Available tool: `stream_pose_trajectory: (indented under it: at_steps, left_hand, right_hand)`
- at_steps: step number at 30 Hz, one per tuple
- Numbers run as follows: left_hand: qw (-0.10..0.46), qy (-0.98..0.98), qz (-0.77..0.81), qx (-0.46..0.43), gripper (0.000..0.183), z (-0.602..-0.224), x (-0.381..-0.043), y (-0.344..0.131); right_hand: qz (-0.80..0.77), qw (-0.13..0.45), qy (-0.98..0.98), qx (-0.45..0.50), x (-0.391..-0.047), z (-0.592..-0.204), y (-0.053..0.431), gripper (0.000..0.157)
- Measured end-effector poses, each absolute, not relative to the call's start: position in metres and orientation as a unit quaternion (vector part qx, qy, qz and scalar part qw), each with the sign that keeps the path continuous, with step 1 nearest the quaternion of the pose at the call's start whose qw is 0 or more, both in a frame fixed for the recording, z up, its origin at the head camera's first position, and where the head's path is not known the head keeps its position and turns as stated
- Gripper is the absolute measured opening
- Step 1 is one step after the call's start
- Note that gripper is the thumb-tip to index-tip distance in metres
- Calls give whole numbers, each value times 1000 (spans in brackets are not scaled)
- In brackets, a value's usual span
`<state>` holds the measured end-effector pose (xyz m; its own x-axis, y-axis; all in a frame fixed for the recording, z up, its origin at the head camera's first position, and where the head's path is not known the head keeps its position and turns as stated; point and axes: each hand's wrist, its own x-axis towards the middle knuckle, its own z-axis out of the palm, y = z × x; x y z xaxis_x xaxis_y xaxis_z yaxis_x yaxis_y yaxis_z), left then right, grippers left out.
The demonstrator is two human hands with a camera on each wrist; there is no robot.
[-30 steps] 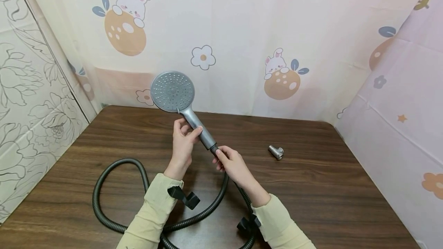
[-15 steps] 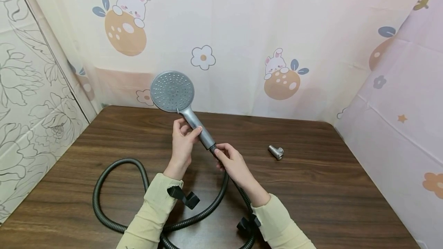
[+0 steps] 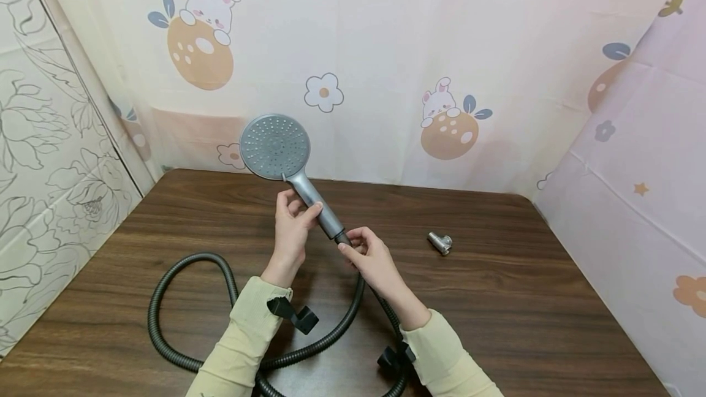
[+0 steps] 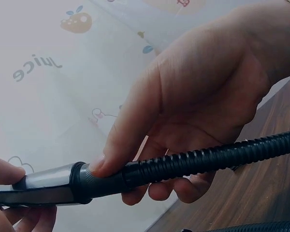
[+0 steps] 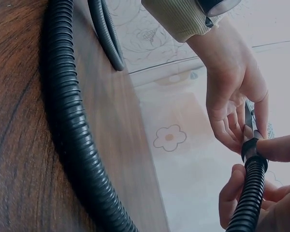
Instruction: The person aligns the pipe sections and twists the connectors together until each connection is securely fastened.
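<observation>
A grey hand shower is raised over the table, its round nozzle face toward me and its handle slanting down to the right. My left hand grips the handle between thumb and fingers. At the handle's lower end, my right hand pinches the dark connector nut of a black ribbed shower hose. In the left wrist view the nut sits right against the handle's end, thumb on one side and fingertips beneath. The hose runs back from the nut under my right hand.
The hose lies in loops on the brown wooden table, passing beneath both forearms. A small chrome T-shaped fitting lies right of my right hand. Behind the table hangs a printed curtain. Black camera mounts are strapped at both wrists.
My right thumb and fingers have shifted a little around the connector nut, the fingertips now less visible underneath. The left hand and hand shower have stayed almost still.
</observation>
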<state>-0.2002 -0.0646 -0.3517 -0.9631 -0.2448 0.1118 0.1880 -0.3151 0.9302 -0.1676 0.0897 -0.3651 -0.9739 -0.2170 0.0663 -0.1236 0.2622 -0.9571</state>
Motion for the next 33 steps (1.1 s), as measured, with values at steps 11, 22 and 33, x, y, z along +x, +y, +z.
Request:
stream_pose_trajectory:
  at_steps: [11, 22, 33]
  left_hand:
    - [136, -566, -813, 24, 41, -352, -200, -64]
    - [131, -563, -816, 25, 40, -352, -200, -65]
    - [135, -567, -813, 23, 41, -351, -200, -64]
  right_hand:
    - [-603, 49, 789, -108, -157, -347, 87, 22]
    - [-592, 34, 798, -110, -169, -367, 88, 23]
    - [-591, 41, 796, -122, -168, -369, 88, 23]
